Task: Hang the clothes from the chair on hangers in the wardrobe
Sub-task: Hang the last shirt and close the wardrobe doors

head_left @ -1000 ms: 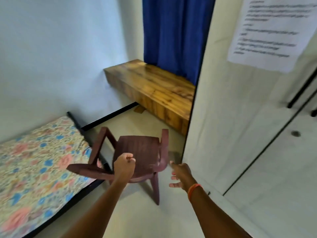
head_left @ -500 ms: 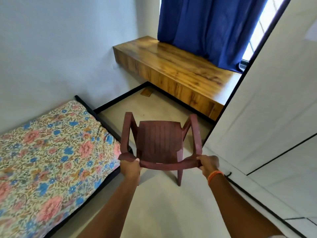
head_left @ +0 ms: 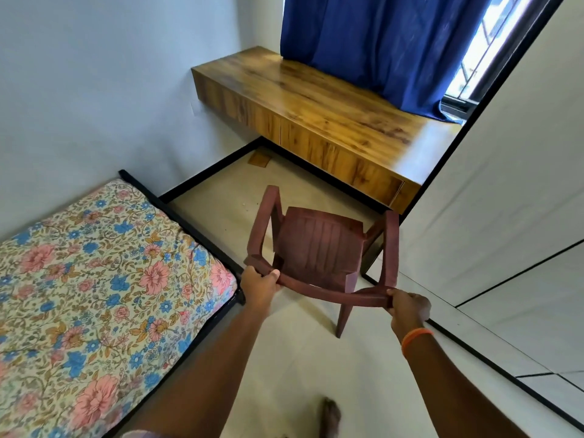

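A maroon plastic armchair (head_left: 319, 248) stands on the floor in front of me, its seat bare, no clothes on it. My left hand (head_left: 260, 287) grips the left end of the chair's top back rail. My right hand (head_left: 407, 308), an orange band on its wrist, grips the right end of the same rail. The white wardrobe (head_left: 505, 191) rises at the right with its doors closed. No hangers or clothes are in view.
A bed with a floral sheet (head_left: 94, 289) fills the left. A low wooden bench (head_left: 316, 121) runs along the far wall under a blue curtain (head_left: 379, 45). Pale tiled floor (head_left: 300, 368) lies between bed and wardrobe. My foot (head_left: 330, 415) shows at the bottom.
A second ago only my left hand held the tilted chair. My right hand then took the back rail, and the chair now faces squarely away from me, farther from the bed.
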`<control>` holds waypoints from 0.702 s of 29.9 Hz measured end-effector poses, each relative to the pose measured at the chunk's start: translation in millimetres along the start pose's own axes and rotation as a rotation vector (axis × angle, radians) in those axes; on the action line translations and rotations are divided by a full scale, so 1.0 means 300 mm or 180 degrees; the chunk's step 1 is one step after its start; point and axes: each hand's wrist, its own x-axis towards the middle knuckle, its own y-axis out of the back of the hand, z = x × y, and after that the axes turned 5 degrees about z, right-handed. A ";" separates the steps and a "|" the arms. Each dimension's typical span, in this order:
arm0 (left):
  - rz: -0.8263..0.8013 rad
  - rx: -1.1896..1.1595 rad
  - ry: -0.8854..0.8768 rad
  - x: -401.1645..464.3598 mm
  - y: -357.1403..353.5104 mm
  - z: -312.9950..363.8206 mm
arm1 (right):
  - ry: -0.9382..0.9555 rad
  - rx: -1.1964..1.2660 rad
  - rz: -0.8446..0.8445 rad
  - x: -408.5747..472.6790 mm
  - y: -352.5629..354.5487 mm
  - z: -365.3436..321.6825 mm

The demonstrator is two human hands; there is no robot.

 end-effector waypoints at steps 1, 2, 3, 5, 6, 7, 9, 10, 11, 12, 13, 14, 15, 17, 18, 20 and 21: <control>-0.0029 -0.0046 0.0056 0.031 0.003 0.041 | -0.0034 0.0017 -0.0012 -0.007 -0.032 -0.004; -0.0011 -0.0097 0.0133 0.109 -0.043 0.080 | -0.0081 -0.0013 -0.0036 0.029 -0.102 -0.026; 0.0028 -0.0181 0.0211 0.149 -0.040 0.119 | -0.0101 0.0000 -0.0066 0.016 -0.138 -0.036; 0.0101 -0.0244 0.0308 0.205 -0.016 0.180 | -0.0074 -0.0048 -0.0028 -0.015 -0.210 -0.042; 0.0130 -0.0268 0.0331 0.228 -0.009 0.199 | -0.0049 -0.0041 -0.0001 -0.035 -0.233 -0.046; 0.0181 -0.0295 0.0401 0.249 -0.013 0.229 | -0.0061 -0.0035 -0.0036 -0.039 -0.263 -0.057; 0.0344 -0.0357 0.0492 0.312 -0.027 0.282 | -0.0082 -0.0083 -0.0043 -0.050 -0.336 -0.077; 0.0404 -0.0384 0.0466 0.345 -0.025 0.301 | -0.0070 -0.0082 -0.0040 -0.064 -0.368 -0.081; 0.0470 -0.0383 0.0480 0.383 -0.023 0.319 | -0.0086 -0.0083 -0.0063 -0.069 -0.409 -0.082; 0.0531 -0.0390 0.0453 0.450 -0.027 0.351 | -0.0102 -0.0135 -0.0100 -0.071 -0.473 -0.099; 0.0569 -0.0375 0.0439 0.485 -0.017 0.370 | -0.0168 -0.0197 -0.0143 -0.081 -0.506 -0.104; 0.0630 -0.0362 0.0422 0.524 -0.006 0.383 | -0.0218 -0.0224 -0.0196 -0.092 -0.544 -0.105; 0.0683 -0.0378 0.0411 0.574 0.007 0.414 | -0.0276 -0.0164 -0.0260 -0.109 -0.601 -0.114; 0.0827 -0.0396 0.0372 0.713 0.048 0.469 | -0.0372 -0.0092 -0.0318 -0.176 -0.730 -0.122; 0.0898 -0.0370 0.0342 0.774 0.070 0.497 | -0.0406 -0.0069 -0.0317 -0.209 -0.792 -0.118; 0.0949 -0.0323 0.0213 0.879 0.115 0.550 | -0.0436 0.0029 -0.0328 -0.279 -0.911 -0.113; 0.0934 -0.0311 0.0159 0.937 0.141 0.585 | -0.0414 0.0100 -0.0361 -0.320 -0.986 -0.109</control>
